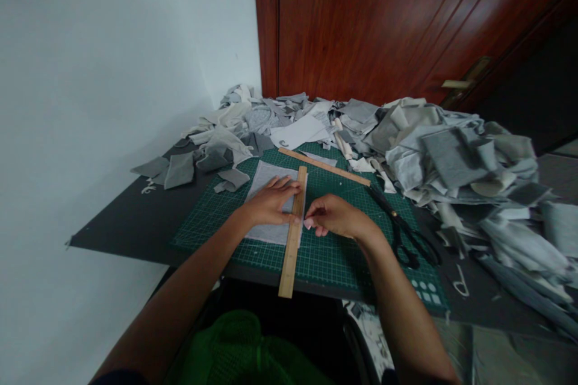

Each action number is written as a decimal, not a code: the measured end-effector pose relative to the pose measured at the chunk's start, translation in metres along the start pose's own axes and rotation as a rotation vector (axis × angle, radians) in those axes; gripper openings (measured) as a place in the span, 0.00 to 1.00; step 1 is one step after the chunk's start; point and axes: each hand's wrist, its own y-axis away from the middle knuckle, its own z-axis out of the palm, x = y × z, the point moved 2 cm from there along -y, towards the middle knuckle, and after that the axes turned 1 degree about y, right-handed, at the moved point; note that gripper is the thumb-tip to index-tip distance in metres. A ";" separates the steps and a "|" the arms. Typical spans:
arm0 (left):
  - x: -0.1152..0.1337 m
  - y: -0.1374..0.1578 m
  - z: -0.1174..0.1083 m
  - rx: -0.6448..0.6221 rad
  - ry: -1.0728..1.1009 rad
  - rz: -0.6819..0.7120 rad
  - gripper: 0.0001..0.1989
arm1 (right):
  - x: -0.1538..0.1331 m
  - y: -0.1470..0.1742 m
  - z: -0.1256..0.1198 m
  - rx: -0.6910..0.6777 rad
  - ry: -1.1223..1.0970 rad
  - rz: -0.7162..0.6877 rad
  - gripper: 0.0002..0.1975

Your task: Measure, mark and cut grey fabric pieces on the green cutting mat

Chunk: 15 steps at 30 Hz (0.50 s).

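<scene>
Green mat (334,258), dark table (130,222), wooden door (361,23) — left hand (270,203) splayed on ruler (291,255) — right hand (335,215) pinching pale piece (308,224)

grey cloth (271,234): flat | wooden ruler (292,246): along its right side | pink piece (308,223): pinched

Dark sleeves (121,378) (only edges show) leave forearms (192,288) bare.

Dim light leaves faint glare on the door (383,23).
</scene>
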 end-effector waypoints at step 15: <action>0.000 0.001 0.000 0.011 0.006 0.003 0.42 | 0.004 -0.004 0.016 -0.033 0.155 -0.022 0.04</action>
